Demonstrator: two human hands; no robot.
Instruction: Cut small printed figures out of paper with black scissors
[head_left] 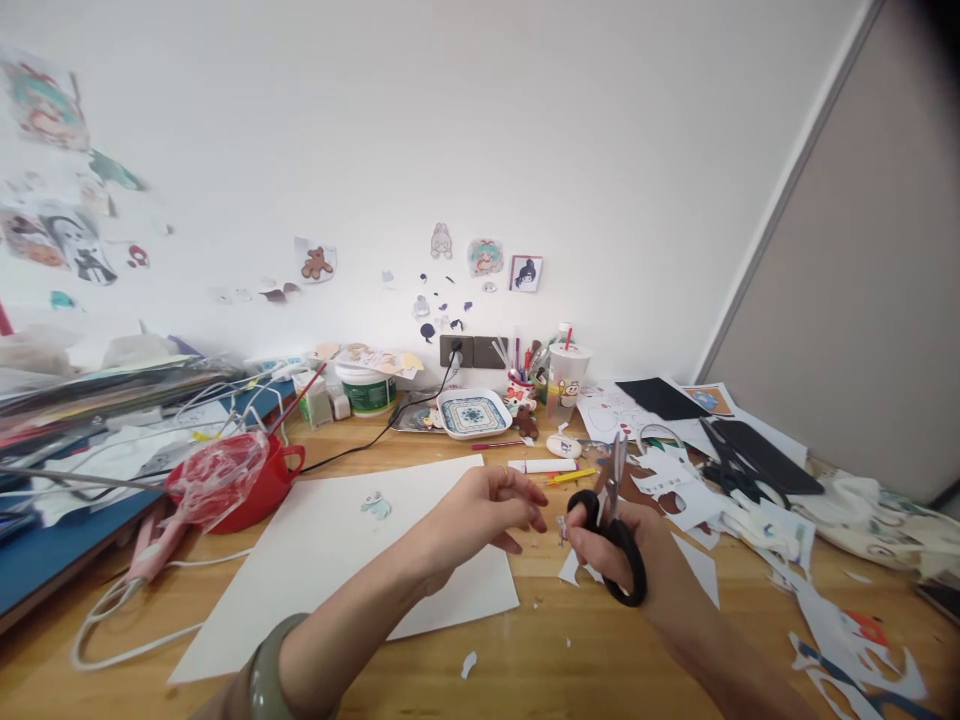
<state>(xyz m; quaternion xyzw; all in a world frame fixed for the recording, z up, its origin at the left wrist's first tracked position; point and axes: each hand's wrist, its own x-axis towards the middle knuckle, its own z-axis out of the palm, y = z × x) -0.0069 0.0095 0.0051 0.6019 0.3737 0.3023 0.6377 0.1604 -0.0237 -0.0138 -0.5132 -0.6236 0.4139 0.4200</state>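
Observation:
My left hand (491, 510), with a green bangle on its wrist, hovers over the right part of a large white sheet (315, 560); its fingers are apart and nothing shows in them. A small pale teal cutout (376, 505) lies on that sheet. My right hand (619, 555) holds scissors (615, 475) by their black handles, blades pointing up and away from me. A small piece of paper (562, 530) shows beside my right fingertips, partly hidden. White paper scraps (571, 568) lie beneath the right hand.
A red cup (259, 490) with plastic wrap and a pink tool with a white cord are at left. A patterned square dish (474, 413), a lidded drink cup (566, 380) and markers stand or lie ahead. Paper offcuts (847, 640) and a black phone-like slab (765, 457) are at right.

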